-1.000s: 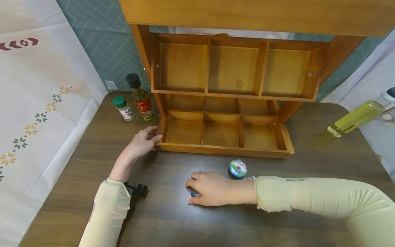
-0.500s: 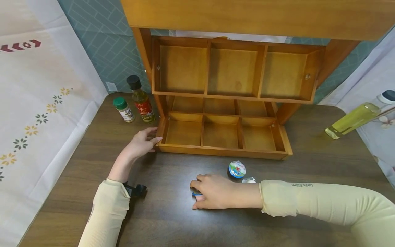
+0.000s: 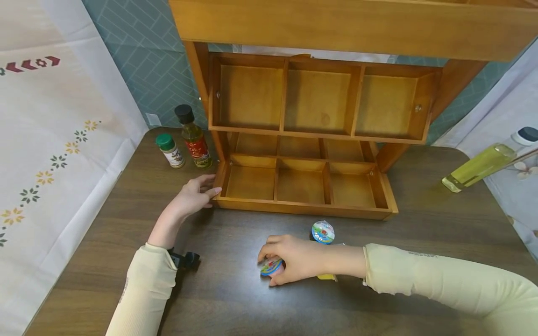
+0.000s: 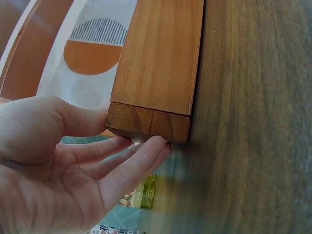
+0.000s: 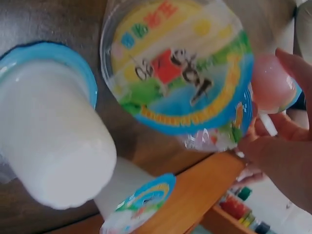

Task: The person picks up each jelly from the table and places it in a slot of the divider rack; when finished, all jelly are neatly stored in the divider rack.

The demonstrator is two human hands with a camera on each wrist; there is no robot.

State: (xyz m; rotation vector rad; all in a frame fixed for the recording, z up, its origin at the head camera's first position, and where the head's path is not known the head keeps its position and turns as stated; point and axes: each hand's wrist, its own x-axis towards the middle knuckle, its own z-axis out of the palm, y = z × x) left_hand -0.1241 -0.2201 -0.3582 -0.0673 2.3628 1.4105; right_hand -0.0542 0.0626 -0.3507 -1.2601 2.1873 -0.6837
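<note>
My right hand [image 3: 300, 257] grips a small jelly cup [image 3: 272, 266] with a blue-rimmed printed lid, just above or on the table. Its pink body [image 5: 273, 84] shows in the right wrist view. Nearby stands another jelly cup [image 3: 323, 232] with a similar lid. A yellow jelly cup [image 5: 183, 63] and a white jelly cup [image 5: 53, 131] appear close to the right wrist camera; in the head view the wrist hides most of them. My left hand [image 3: 194, 196] holds the front left corner of the wooden rack's lower tray [image 3: 304, 208], thumb on top, fingers against its side.
Above the lower tray is an upper tray [image 3: 248, 129], also with three compartments. An olive oil bottle [image 3: 196, 144] and a green-capped spice jar [image 3: 170, 151] stand left of the rack. A tall bottle of yellow liquid [image 3: 479, 165] stands at the right.
My right hand has shifted slightly right and turned, so the held jelly cup's lid now shows more. A yellow edge has come into view below the wrist. The left hand stays put.
</note>
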